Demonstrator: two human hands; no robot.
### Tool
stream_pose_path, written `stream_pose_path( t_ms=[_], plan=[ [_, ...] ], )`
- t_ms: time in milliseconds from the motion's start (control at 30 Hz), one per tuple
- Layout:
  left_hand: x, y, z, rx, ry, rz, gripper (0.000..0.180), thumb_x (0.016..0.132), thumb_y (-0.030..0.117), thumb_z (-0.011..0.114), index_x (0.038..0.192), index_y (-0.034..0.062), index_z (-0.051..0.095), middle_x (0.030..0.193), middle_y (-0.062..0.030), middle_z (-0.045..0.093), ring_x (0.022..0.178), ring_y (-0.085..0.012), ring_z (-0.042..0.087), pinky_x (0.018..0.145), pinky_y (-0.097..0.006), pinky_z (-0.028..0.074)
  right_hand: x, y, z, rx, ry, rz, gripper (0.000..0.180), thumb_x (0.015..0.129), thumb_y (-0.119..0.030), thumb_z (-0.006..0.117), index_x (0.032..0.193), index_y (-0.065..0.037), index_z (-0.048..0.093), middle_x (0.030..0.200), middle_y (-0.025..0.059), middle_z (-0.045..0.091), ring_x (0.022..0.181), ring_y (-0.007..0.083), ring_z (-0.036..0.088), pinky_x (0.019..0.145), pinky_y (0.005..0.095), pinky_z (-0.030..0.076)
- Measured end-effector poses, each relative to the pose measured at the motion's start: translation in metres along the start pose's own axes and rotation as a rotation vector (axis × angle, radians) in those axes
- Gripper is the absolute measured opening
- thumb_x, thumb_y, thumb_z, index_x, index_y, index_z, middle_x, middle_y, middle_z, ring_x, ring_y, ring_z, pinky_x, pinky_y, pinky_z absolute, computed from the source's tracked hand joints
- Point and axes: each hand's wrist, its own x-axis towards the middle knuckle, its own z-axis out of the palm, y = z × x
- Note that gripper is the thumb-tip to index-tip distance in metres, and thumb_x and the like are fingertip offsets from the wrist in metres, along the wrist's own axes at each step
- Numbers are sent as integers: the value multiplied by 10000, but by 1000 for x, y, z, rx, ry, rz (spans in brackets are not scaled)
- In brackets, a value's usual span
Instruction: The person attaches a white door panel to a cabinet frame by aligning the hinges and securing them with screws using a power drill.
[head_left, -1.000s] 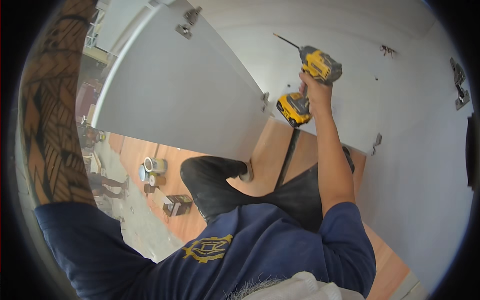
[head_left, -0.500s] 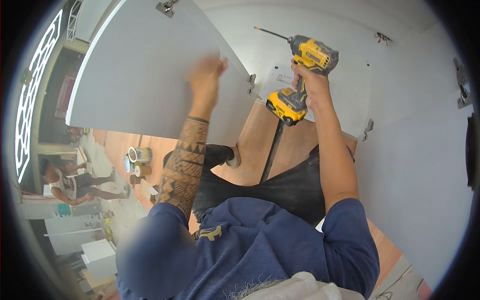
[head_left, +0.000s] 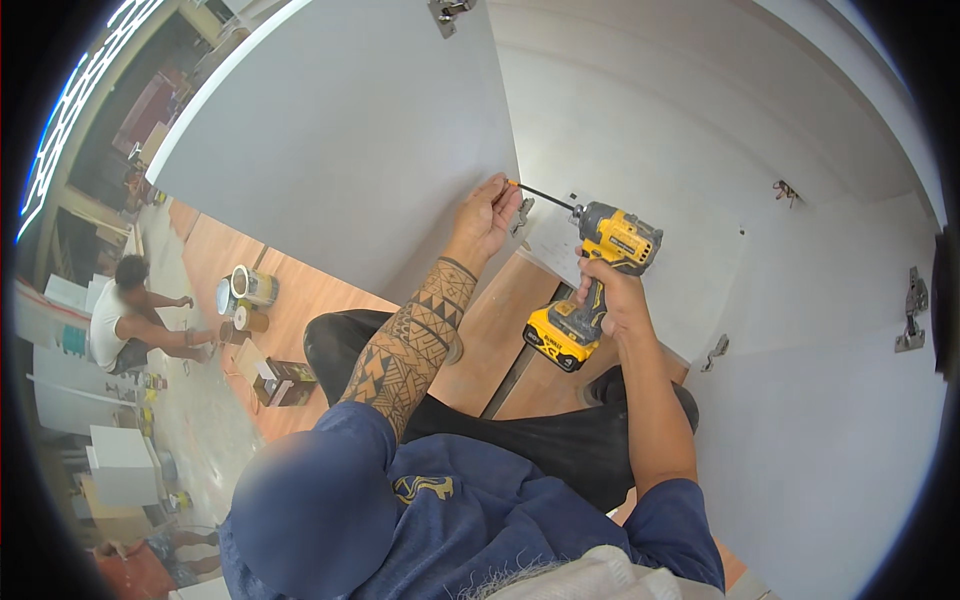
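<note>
My right hand (head_left: pixel 617 298) is wrapped round the grip of a yellow-and-black cordless impact driver (head_left: pixel 618 243), its battery pack hanging below. From its chuck a long dark driver bit (head_left: pixel 545 195) with an orange tip points up and left. At that tip, the thumb and fingers of my left hand (head_left: pixel 487 217) are pinched together. Whatever small piece they may hold is hidden. Just beside them is a metal hinge (head_left: pixel 521 216) at the edge of the open grey cabinet door (head_left: pixel 360 130). A second hinge (head_left: pixel 449 14) sits higher on this door.
A white cabinet interior (head_left: pixel 620 120) lies ahead. On the right stands another grey panel (head_left: pixel 820 430) with hinges (head_left: pixel 911 310). Paint cans (head_left: pixel 254 286) and an open box (head_left: pixel 283 382) sit on wooden boards at left. Beyond them a person (head_left: pixel 140 320) crouches.
My left hand has moved right and down to the bit's tip, its fingers now pinched. The impact driver has come lower. The person at left has gone from bending to crouching.
</note>
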Motion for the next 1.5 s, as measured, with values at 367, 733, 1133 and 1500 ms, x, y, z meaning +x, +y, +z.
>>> stream_pose_path(
  t_ms=[367, 733, 1133, 1500],
  plan=[
    [6, -2, -1, -58, -83, 67, 164, 1041, 105, 640, 1160, -5, 662, 1070, -78, 693, 975, -151, 710, 884, -246, 642, 9, 8, -17, 2, -73, -16, 253, 899, -91, 762, 1138, -24, 715, 699, 9, 618, 555, 133, 584, 525, 291, 490],
    [1, -1, -12, -76, -91, -1, 168, 1035, 119, 621, 1163, 13, 645, 987, -49, 660, 835, -132, 695, 771, -259, 656, -1, 8, -17, -69, -35, 33, 234, 924, -107, 699, 1149, -44, 690, 689, 0, 556, 541, 124, 529, 523, 297, 478],
    [-54, 27, -34, 23, -100, -7, 225, 1023, 164, 624, 1209, 38, 634, 1083, -75, 640, 995, -157, 663, 901, -333, 634, -14, 7, 4, -26, -121, 56, 262, 921, -138, 693, 1170, -56, 677, 692, 4, 563, 536, 134, 533, 528, 298, 479],
    [-165, 103, -262, 1716, -152, -92, 421, 903, 350, 741, 1079, -31, 771, 1006, -223, 769, 903, -337, 750, 834, -425, 580, 4, 21, -25, 126, -99, -77, 321, 935, -165, 723, 1219, -28, 664, 675, -11, 542, 565, 122, 524, 554, 294, 451]
  ],
)
